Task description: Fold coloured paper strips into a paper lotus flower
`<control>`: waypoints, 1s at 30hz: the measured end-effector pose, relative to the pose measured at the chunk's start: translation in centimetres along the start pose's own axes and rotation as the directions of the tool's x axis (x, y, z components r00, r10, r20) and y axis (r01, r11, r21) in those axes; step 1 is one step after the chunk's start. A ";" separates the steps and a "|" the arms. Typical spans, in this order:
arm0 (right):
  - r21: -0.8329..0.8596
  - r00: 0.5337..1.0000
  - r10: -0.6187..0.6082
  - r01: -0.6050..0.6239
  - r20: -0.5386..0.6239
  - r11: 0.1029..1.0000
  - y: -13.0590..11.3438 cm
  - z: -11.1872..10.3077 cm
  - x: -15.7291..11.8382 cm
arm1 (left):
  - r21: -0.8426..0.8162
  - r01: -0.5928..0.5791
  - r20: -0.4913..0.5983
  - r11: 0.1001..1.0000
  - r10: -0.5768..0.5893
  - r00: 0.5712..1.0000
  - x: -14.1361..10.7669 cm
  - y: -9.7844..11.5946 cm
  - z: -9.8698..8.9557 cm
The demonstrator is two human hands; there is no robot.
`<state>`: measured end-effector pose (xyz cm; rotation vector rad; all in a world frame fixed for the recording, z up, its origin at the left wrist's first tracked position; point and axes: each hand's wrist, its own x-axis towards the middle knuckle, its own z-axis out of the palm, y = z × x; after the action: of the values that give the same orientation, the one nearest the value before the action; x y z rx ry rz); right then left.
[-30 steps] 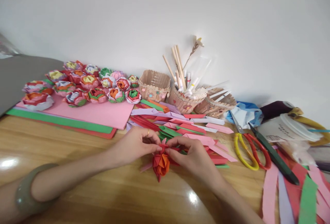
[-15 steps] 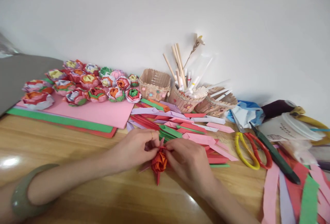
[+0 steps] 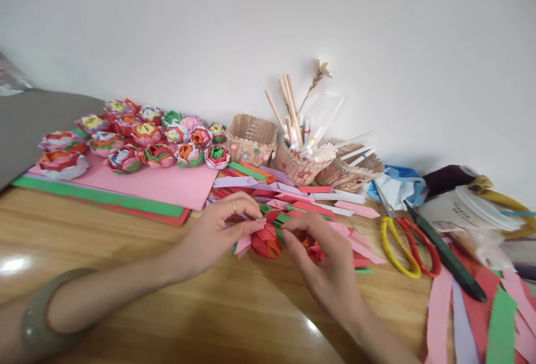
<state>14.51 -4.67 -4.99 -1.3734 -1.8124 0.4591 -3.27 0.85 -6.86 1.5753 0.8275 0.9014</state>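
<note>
A red and orange folded paper flower (image 3: 267, 241) is held just above the table's front part. My left hand (image 3: 228, 230), with a ring on it, pinches the flower's upper left edge between thumb and fingers. Close against the flower's right side, the thumb and forefinger tips of my right hand (image 3: 324, 255) come together; what lies between them is too small to make out. Folded paper strips (image 3: 293, 188) in purple, red, white, pink and green lie piled just behind both hands.
Finished paper flowers (image 3: 146, 132) sit on stacked coloured paper (image 3: 184, 188) at left. Decorated baskets (image 3: 251, 140) line the wall, one holding sticks and pens. At right are scissors (image 3: 400, 247), a dark green cutter (image 3: 450, 258), a lidded tub (image 3: 469, 210) and loose strips (image 3: 502, 319).
The flower has tipped and risen slightly, its red outer side now showing. My left hand has moved up and left, while my right hand has drawn a little to the right.
</note>
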 end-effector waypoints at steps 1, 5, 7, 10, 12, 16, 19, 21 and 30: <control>0.079 0.990 0.103 -0.110 0.092 0.991 -0.3 -0.1 0.1 | 0.063 -0.073 -0.011 0.995 0.074 0.997 -0.2 -0.1 0.0; 0.266 0.869 0.358 -0.455 0.342 0.850 -0.9 -0.2 0.6 | 0.246 -0.293 0.036 0.924 0.293 0.955 -0.7 -0.5 0.2; 0.334 0.837 0.395 -0.522 0.380 0.785 -0.9 0.0 0.7 | 0.284 -0.320 0.049 0.904 0.320 0.946 -0.8 -0.8 0.3; 0.377 0.820 0.415 -0.556 0.395 0.741 -0.7 0.2 0.8 | 0.330 -0.312 0.023 0.891 0.323 0.946 -0.8 -0.9 0.6; 0.382 0.813 0.426 -0.569 0.397 0.729 -0.5 0.4 0.7 | 0.343 -0.306 -0.005 0.888 0.327 0.945 -0.8 -0.8 0.8; 0.370 0.797 0.449 -0.592 0.404 0.716 -0.5 0.6 0.6 | 0.328 -0.303 -0.050 0.895 0.337 0.940 -0.7 -0.8 0.9; 0.349 0.789 0.462 -0.600 0.405 0.720 -0.6 0.7 0.5 | 0.308 -0.281 -0.071 0.909 0.316 0.946 -0.8 -1.0 0.9; 0.335 0.795 0.461 -0.591 0.394 0.734 -0.8 0.8 0.4 | 0.297 -0.263 -0.086 0.918 0.300 0.950 -0.8 -1.2 0.8; 0.271 0.846 0.450 -0.522 0.288 0.809 -0.9 1.8 -0.2 | 0.252 -0.239 -0.143 0.938 0.281 0.949 -0.9 -1.3 0.8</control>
<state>12.58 -4.88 -5.56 -1.5793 -1.4215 1.1782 -3.03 -0.08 -8.40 1.8596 0.8863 1.1843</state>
